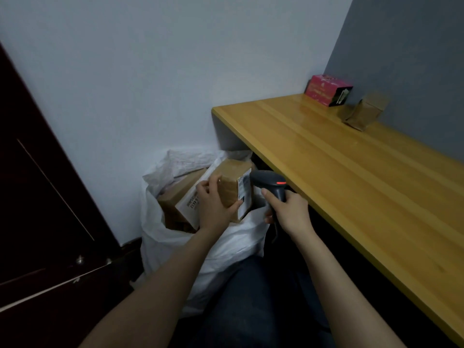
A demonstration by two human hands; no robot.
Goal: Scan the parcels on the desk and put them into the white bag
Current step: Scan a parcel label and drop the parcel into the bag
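Cardboard parcel (229,182) upright in left hand (213,207), label (244,194) facing scanner (268,182).

The desk (351,172) is showing glossy wood; the white bag (173,237) is looking like crinkled woven plastic; the taped cardboard parcel (229,182) is gleaming; the scanner (263,178) is looking matt.

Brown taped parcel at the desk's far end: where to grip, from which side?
Likely the top of the brown taped parcel, taken from above and the yellow wooden desk's open side: it stands upright against the grey wall, pink cardboard box close beside it, so top and front look free.
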